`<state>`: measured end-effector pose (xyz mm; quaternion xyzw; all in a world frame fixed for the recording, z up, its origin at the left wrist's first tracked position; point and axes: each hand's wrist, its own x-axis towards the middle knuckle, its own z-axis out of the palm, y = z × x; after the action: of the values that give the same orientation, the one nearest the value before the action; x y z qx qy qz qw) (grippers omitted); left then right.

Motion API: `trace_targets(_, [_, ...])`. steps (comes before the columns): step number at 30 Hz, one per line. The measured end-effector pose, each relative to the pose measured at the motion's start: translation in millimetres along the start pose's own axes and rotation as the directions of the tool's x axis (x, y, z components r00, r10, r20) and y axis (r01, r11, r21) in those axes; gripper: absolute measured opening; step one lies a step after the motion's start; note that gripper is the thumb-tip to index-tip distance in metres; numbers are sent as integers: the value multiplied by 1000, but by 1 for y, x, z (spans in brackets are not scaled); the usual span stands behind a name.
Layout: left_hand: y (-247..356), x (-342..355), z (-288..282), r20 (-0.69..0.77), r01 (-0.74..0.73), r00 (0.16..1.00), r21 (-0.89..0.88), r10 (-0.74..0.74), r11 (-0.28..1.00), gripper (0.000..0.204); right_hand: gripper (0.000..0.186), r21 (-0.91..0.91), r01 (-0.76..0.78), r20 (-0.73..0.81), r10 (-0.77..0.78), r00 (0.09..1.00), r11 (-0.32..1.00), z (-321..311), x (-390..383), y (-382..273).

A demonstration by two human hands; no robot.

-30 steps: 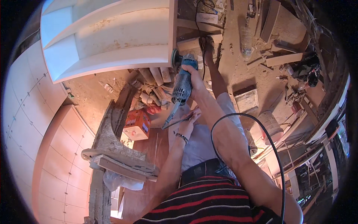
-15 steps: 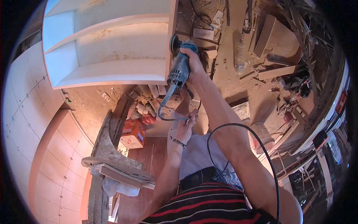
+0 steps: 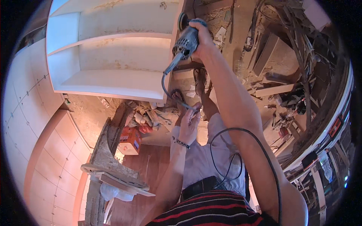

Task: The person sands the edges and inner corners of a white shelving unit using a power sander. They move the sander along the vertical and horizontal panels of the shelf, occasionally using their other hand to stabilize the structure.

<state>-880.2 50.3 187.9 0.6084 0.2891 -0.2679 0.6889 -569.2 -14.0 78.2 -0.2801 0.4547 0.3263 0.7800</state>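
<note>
My right hand (image 3: 203, 39) is wrapped round the body of a blue-grey angle grinder (image 3: 186, 44), arm stretched forward. The grinder's round disc (image 3: 183, 22) is at the right side panel of a white shelf cabinet (image 3: 117, 84); I cannot tell whether it touches. From the tool's rear end a dark power cord (image 3: 164, 83) curves down to my left hand (image 3: 189, 124), whose fingers are closed on it. A bracelet circles my left wrist. More cable loops over my right forearm and lap.
A rough wooden stand (image 3: 100, 150) with a board across it is at the left, beside an orange box (image 3: 129, 140). Offcuts, including a plank (image 3: 276, 90), and debris litter the dusty floor at the right. Large white panels (image 3: 34, 94) line the left.
My right hand has carried the grinder farther forward along the cabinet's side panel. My left hand keeps hold of the cord, and the view has shifted slightly.
</note>
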Motion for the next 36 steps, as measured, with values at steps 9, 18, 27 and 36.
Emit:
trace_targets(9, [18, 117, 2, -348, -60, 871, 624, 346, 779, 47, 35, 18, 35, 134, -37, 990, 999, 5, 10, -93])
trace_targets(18, [-30, 167, -74, -472, 325, 870, 768, 145, 552, 44, 44, -368, 87, 61, -70, 996, 926, -93, -105, -99])
trace_targets(27, [51, 262, -56, -382, 126, 791, 867, 479, 483, 31, 44, -316, -75, -139, 32, 990, 946, -139, -148, -33])
trace_targets(36, [-16, 171, -84, -374, 229, 878, 875, 298, 426, 30, 38, -294, -31, -208, -32, 978, 955, -122, -163, 6])
